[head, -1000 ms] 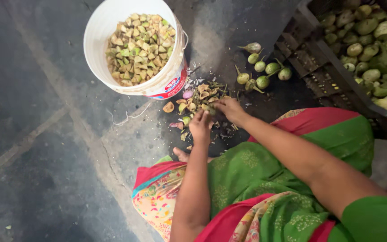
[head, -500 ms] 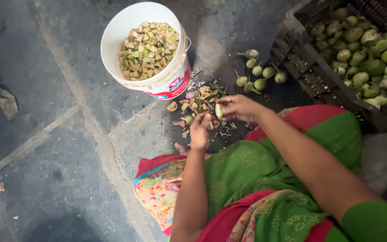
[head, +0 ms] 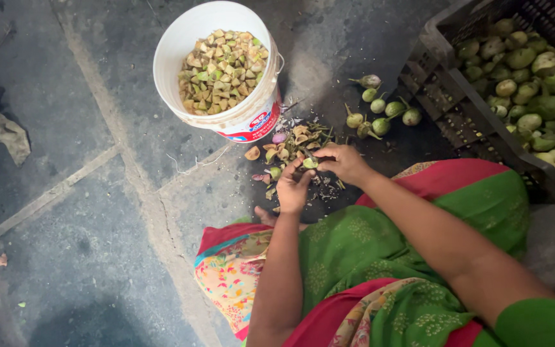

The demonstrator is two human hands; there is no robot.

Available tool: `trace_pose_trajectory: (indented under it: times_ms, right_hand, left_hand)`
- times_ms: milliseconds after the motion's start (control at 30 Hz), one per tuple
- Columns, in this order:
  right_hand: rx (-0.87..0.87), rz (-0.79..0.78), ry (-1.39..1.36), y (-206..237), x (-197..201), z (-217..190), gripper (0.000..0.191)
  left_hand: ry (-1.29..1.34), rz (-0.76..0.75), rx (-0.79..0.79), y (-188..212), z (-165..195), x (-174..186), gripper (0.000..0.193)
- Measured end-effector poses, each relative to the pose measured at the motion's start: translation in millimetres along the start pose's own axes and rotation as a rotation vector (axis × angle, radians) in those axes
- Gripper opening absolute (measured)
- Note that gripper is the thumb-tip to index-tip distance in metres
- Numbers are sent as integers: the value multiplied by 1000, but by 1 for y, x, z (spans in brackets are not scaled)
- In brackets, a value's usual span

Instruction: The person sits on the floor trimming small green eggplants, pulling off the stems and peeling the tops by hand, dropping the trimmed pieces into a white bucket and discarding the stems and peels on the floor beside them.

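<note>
Holding a small green vegetable piece (head: 309, 163) between them, the left hand (head: 292, 188) and right hand (head: 343, 162) meet above the floor; both are curled narrowly around it, fingertips touching it. Whether a blade is in either hand cannot be told.

White plastic bucket (head: 218, 64): round, upright, just beyond the hands, about full of cut pale-green and tan chunks (head: 223, 61). Its outer wall carries a red-and-blue printed label (head: 261, 122) low on the side facing the hands.

Dark plastic crate (head: 483, 109): slatted, at the upper right, near side tilted or folded open, holding many whole small green round vegetables (head: 534, 83).

Six loose whole ones with stems (head: 380, 109) lie on the floor between bucket and crate.

Trimmings pile (head: 290, 144) (caps, peel bits) lies on the floor under and just beside the hands, reaching to the bucket base.

Crumpled grey rag (head: 1, 128) at far left, well apart.

Grey stone floor (head: 97, 225) with pale joints. Green-and-red patterned garment (head: 367, 257) covers the lap beneath both forearms.
</note>
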State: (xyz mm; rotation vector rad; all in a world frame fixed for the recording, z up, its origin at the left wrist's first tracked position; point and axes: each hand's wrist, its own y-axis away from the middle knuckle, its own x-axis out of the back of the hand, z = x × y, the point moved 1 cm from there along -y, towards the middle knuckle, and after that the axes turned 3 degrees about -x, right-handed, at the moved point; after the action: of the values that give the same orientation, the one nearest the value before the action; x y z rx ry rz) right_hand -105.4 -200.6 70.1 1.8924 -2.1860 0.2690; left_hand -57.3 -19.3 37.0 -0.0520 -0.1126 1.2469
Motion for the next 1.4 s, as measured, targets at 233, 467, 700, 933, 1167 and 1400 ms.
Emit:
trace_pose_trajectory:
  times_ms: [233, 467, 700, 933, 1167, 1400]
  right_hand:
    - [40, 16, 91, -1, 5, -5, 25]
    - [-8, 15, 96, -15, -8, 30, 26]
    - [-24, 127, 56, -22, -26, 47, 27]
    - [-199, 146, -880, -38, 3, 33, 28]
    - [-542, -313, -1045, -17, 34, 20, 33]
    - [-566, -380, -1036, -7, 26, 8, 46]
  left_hand:
    - [176, -47, 129, -4, -12, -2, 30]
    - [349, 4, 302, -10, -47, -5, 20]
    - [353, 99, 411, -15, -49, -14, 17]
    - [771, 200, 205, -37, 9, 16, 27]
    - [809, 103, 560, -12, 14, 8, 27]
    - [617, -107, 408, -1, -5, 5, 23]
